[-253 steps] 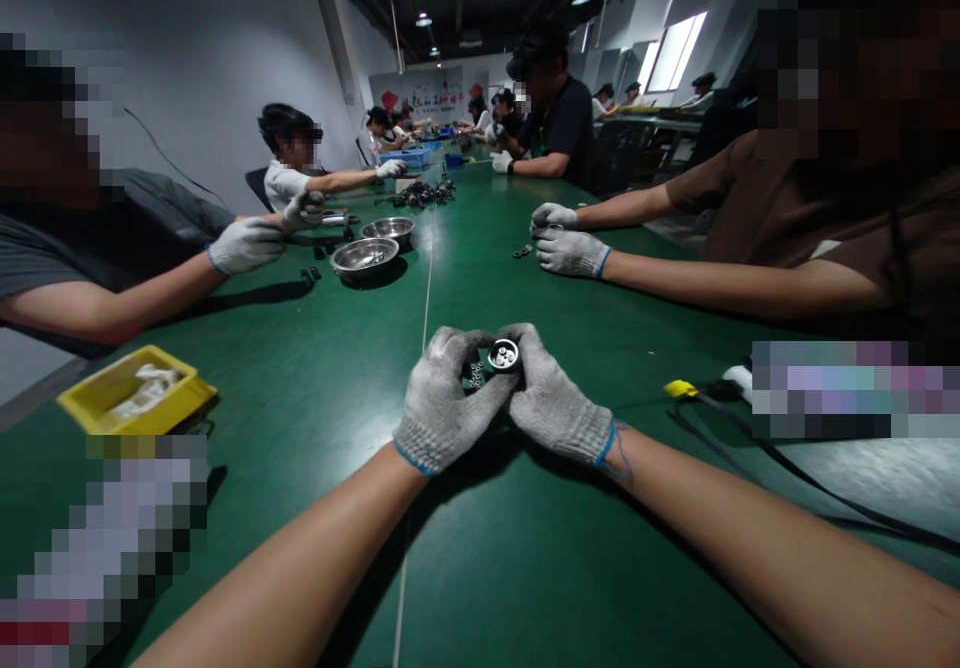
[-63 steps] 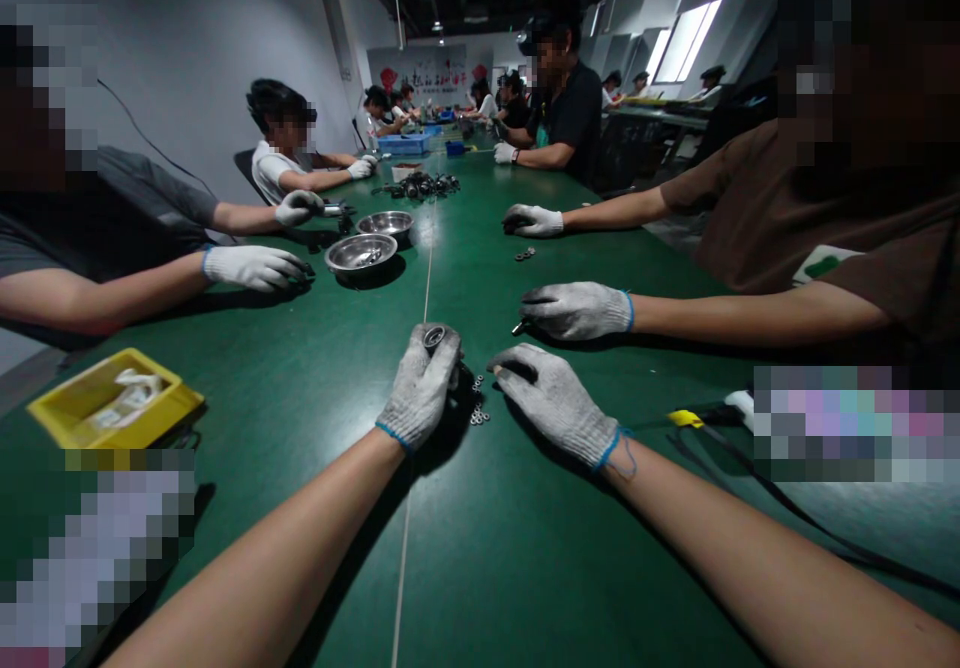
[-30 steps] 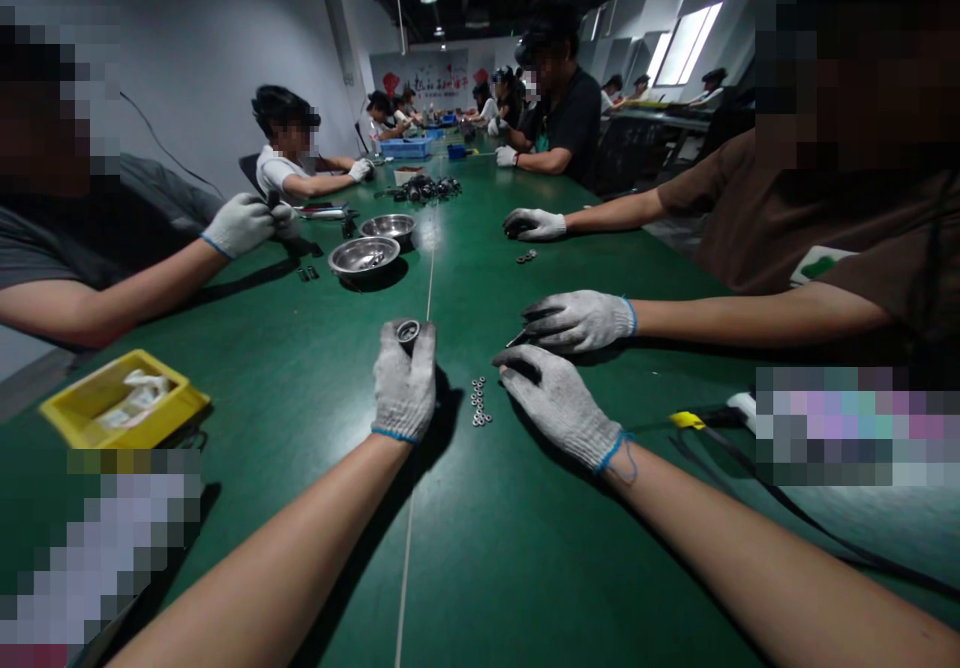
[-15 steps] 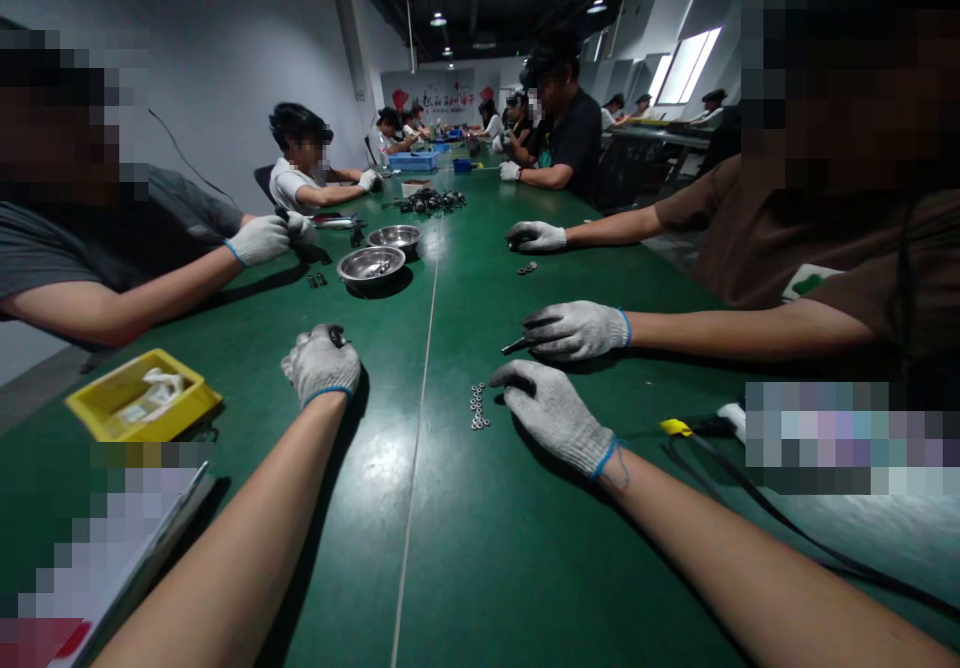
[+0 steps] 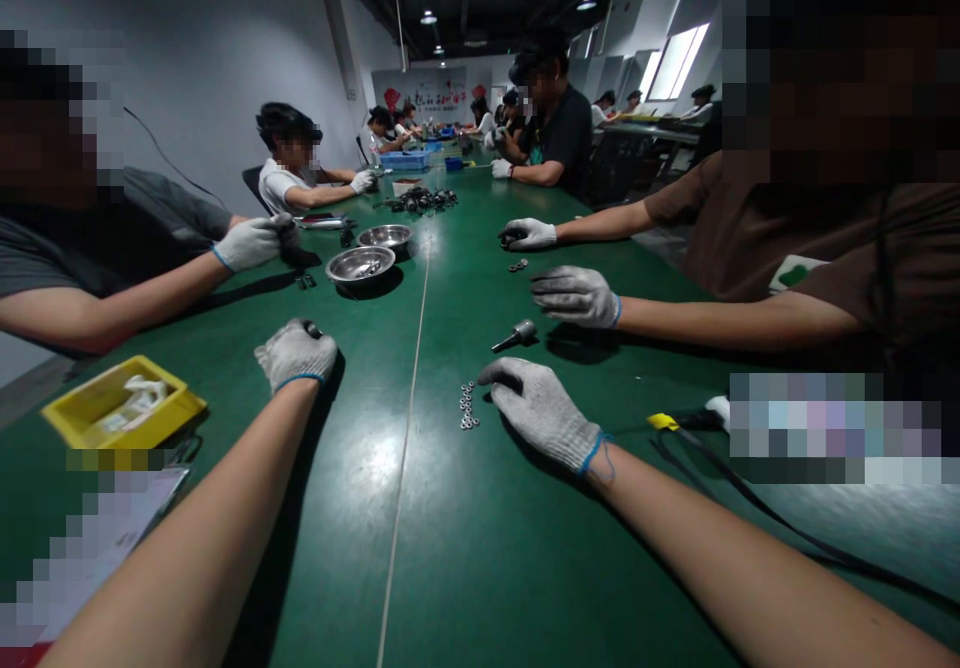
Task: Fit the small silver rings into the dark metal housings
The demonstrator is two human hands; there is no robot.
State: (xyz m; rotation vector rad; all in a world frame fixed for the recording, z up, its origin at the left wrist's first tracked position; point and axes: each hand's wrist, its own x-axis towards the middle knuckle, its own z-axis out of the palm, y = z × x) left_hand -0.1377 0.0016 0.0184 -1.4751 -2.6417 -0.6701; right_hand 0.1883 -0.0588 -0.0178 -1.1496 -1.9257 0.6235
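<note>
My left hand (image 5: 298, 356), in a white knit glove with blue cuff trim, rests on the green table (image 5: 330, 548). Its fingers are curled closed around a small dark piece that barely shows at the top; I cannot make out what it is. My right hand (image 5: 544, 408), gloved alike, lies at the right of the table seam. Its darkened fingers are bent but apart from the thumb, and nothing shows in them. Just left of its fingertips lie several small metal rings (image 5: 467, 406) in a rough column. Beyond it sits a metal cylinder with a slim shaft (image 5: 515, 335).
A co-worker's gloved hand (image 5: 576, 296) hovers beyond the metal cylinder. Two steel bowls, the nearer bowl (image 5: 352, 278) holding small parts, stand farther off. At left are a yellow bin (image 5: 67, 428) and a blurred sheet; a black cable (image 5: 712, 453) runs along the right.
The co-worker's nearer hand has let go of the metal cylinder and lifted away, leaving it on the table. The view has shifted slightly; my hands keep nearly the same pose.
</note>
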